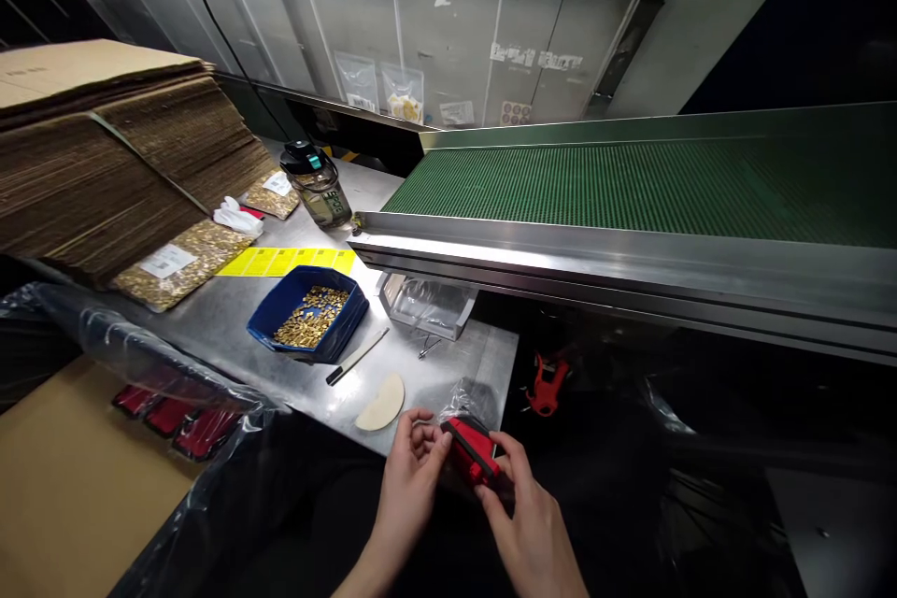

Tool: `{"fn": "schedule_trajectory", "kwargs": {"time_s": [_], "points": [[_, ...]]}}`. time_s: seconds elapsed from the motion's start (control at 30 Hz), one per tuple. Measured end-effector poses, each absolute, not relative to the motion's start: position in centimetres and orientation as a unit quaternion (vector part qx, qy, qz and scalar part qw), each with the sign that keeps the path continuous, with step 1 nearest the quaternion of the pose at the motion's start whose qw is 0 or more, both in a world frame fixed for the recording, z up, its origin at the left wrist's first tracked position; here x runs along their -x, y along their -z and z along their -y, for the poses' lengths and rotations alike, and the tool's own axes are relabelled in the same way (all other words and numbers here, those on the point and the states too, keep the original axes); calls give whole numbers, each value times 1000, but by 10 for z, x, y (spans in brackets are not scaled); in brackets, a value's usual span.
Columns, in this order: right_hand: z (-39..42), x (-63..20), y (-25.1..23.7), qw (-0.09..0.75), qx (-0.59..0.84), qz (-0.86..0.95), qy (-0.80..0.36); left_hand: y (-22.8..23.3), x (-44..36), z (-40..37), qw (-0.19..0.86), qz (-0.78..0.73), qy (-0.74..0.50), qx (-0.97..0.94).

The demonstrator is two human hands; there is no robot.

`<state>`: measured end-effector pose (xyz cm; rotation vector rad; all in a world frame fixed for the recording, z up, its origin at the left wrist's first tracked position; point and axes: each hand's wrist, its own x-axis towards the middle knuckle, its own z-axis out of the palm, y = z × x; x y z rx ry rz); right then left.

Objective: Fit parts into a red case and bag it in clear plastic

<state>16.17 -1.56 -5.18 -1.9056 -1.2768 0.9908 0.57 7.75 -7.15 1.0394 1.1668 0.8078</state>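
Low over the table's near edge, my right hand [522, 509] grips a small red and black plastic device [471, 448] by its right side, thumb below and fingers above. My left hand [413, 467] has curled fingers and pinches at the device's left end, thumb tip against it. What lies under its fingers is partly hidden. Crumpled clear plastic film [463, 400] sits just behind the device. Left of it lies a cream half-round piece [382, 402] on the metal table [448, 364].
A blue bin [263, 327] holds small brass-coloured parts, with a slim pen-like tool [357, 355] beside it. A green conveyor [603, 187] runs rightward. Stacked cardboard [126, 159], bagged parts [189, 262] and a bottle [322, 192] stand left. A lined carton [77, 476] holds red items.
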Motion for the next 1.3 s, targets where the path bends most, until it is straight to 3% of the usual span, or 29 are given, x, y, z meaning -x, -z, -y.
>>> {"fn": "schedule_trajectory", "kwargs": {"time_s": [0.13,0.23,0.33,0.5,0.67,0.77,0.83,0.93,1.03,1.17,1.3], "points": [[17,-160,52,306,725,491,-374,65,-4,-74,625,-502,-376,-464],[16,-161,47,313,717,484,-393,59,-4,-61,573,-453,-369,-575],[13,-163,39,347,701,444,-438,56,-11,-45,518,-325,-358,-705],[9,-168,43,427,652,327,-534,50,-25,-29,506,-208,-364,-754],[7,-173,52,500,570,217,-615,35,-9,-48,502,-113,-303,-802],[5,-175,48,510,521,196,-656,34,11,-71,481,-174,-214,-832],[3,-174,44,506,505,178,-676,40,21,-82,542,-243,-146,-791],[2,-172,41,465,535,164,-686,57,25,-86,721,-253,-111,-636],[8,-176,37,398,555,293,-668,71,26,-76,840,-237,-140,-467],[20,-180,26,341,596,418,-594,78,34,-64,874,-233,-132,-405],[25,-171,26,415,656,354,-522,73,43,-62,891,-229,-107,-378]]}}
